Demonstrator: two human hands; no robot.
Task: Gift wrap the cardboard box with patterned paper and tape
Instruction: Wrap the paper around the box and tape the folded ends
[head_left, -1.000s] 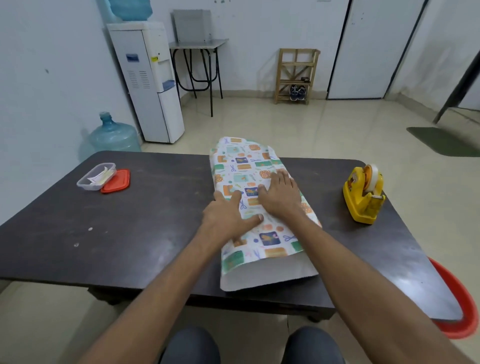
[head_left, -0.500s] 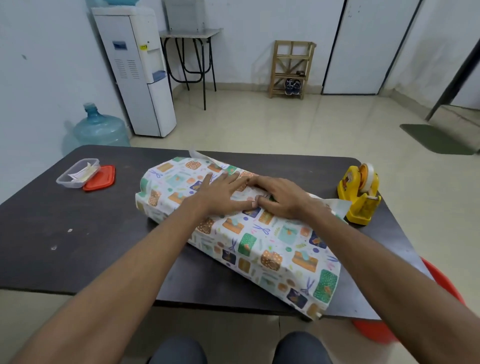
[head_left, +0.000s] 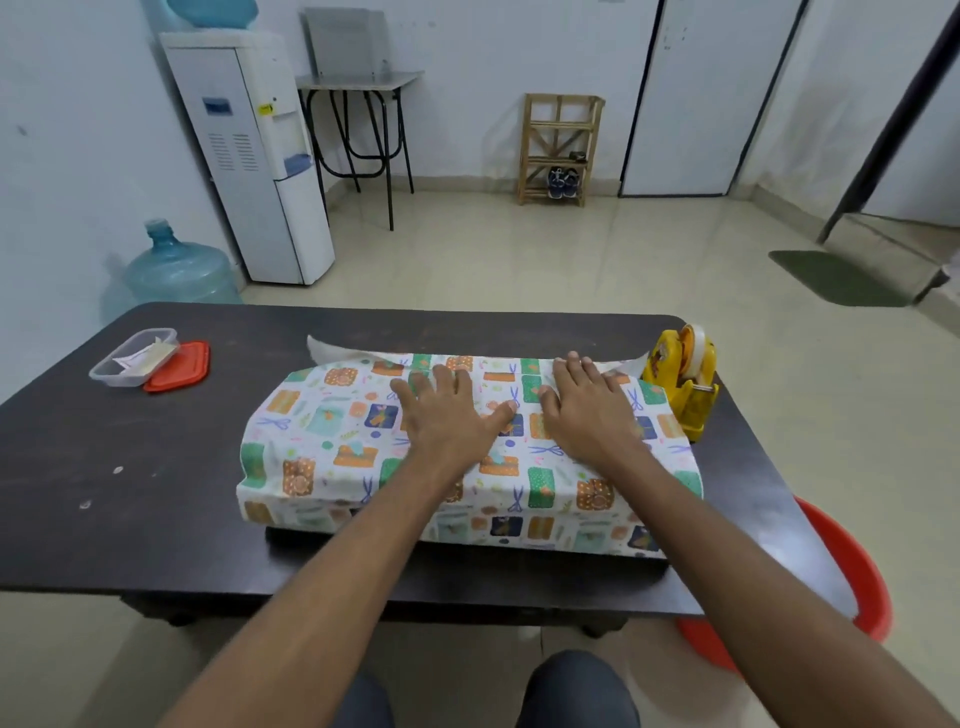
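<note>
**A:** In the head view, where does the job stand?

**B:** The patterned paper (head_left: 322, 447) is draped over the cardboard box in the middle of the bench (head_left: 130, 493), lying crosswise in front of the person. The box itself is fully covered, so I can't see it. My guess is that this is the smoothing step, just ahead of sealing the seam.

**A:** And the hands?

**B:** Both are flat with the fingers straight, gripping nothing. The left hand (head_left: 447, 410) and the right hand (head_left: 589, 410) press side by side on the top face, fingertips near the far edge. White paper sticks out beyond that edge at both far corners.

**A:** So what's next?

**B:** Probably tape. The tape dispenser (head_left: 685, 384) stands just beside the parcel's right end, close to the right hand. One hand would need to pin the overlap while the other pulls a strip. The open ends look unfolded, so that's work left.

**A:** Anything else about?

**B:** A clear tub (head_left: 132, 356) and its red lid (head_left: 179, 366) sit well apart, far left.
</note>
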